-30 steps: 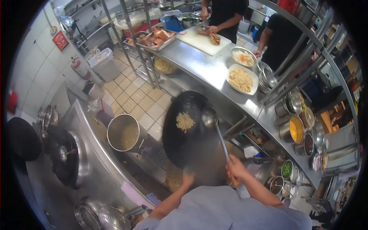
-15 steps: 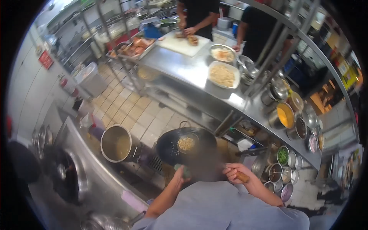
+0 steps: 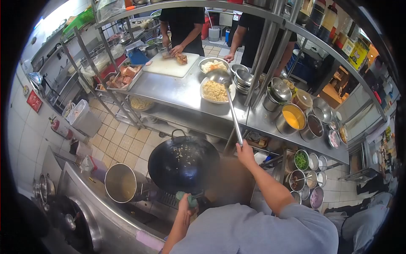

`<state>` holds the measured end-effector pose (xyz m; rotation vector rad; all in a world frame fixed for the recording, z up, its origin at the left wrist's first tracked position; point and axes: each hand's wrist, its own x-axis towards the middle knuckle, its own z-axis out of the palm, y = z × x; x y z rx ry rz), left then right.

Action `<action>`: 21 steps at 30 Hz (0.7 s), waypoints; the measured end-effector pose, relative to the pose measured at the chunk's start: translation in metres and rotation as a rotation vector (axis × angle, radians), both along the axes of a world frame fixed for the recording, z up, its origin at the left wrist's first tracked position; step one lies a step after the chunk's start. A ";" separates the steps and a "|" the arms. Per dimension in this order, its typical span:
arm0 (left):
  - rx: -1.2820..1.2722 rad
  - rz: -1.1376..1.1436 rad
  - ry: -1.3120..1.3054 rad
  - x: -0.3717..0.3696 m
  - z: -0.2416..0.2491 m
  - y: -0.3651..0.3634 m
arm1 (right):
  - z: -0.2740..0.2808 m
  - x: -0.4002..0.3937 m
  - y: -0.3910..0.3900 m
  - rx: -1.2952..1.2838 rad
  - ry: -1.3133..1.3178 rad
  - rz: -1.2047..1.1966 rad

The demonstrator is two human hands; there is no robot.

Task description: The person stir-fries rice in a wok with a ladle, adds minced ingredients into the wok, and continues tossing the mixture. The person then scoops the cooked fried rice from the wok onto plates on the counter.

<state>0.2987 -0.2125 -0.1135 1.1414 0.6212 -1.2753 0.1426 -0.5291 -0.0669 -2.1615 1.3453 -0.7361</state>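
Observation:
My right hand (image 3: 245, 153) is wrapped round the handle end of a long steel ladle (image 3: 235, 116), arm stretched forward. The ladle's round bowl is over a white dish (image 3: 203, 97) of pale brown, crumbly food on the steel counter. Closed on a green cloth (image 3: 187, 198), my left hand (image 3: 182, 211) is at the near rim of a black wok (image 3: 163, 163). Whether a wok handle lies under the cloth is hidden. A few grains of food (image 3: 182, 153) are scattered inside the wok. A brownish blur covers the area to its right.
A tall steel pot (image 3: 121, 184) stands left of the wok. Across the steel counter (image 3: 169, 91), a co-worker's hands (image 3: 175, 50) are at meat on a white board (image 3: 186, 67); another person stands to the right. Shelf posts (image 3: 262, 55) rise there. Ingredient pots (image 3: 292, 120) line the right.
My right hand has reached forward and up, bringing the ladle from the wok side to over the white dish. The heap of food in the wok has shrunk to scattered grains. The view has shifted.

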 end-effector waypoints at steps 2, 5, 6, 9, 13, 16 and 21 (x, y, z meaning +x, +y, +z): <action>0.019 0.076 0.053 0.007 0.005 -0.011 | 0.018 0.001 -0.002 0.029 -0.025 -0.024; 0.051 0.156 0.140 0.014 0.012 -0.017 | 0.019 -0.006 0.035 0.062 -0.183 0.001; -0.011 0.157 0.162 0.017 0.012 -0.019 | 0.025 -0.017 0.055 0.303 -0.269 0.086; -0.086 0.277 0.279 0.030 -0.006 -0.038 | 0.003 -0.056 0.105 0.791 -0.188 0.205; -0.090 0.349 0.383 0.049 -0.019 -0.092 | -0.039 -0.078 0.139 0.582 0.227 0.364; -0.199 0.237 0.347 0.026 -0.043 -0.074 | -0.023 -0.096 0.144 0.538 0.344 0.337; -0.171 0.111 0.209 -0.042 0.038 0.017 | 0.034 -0.139 0.123 0.538 0.355 0.329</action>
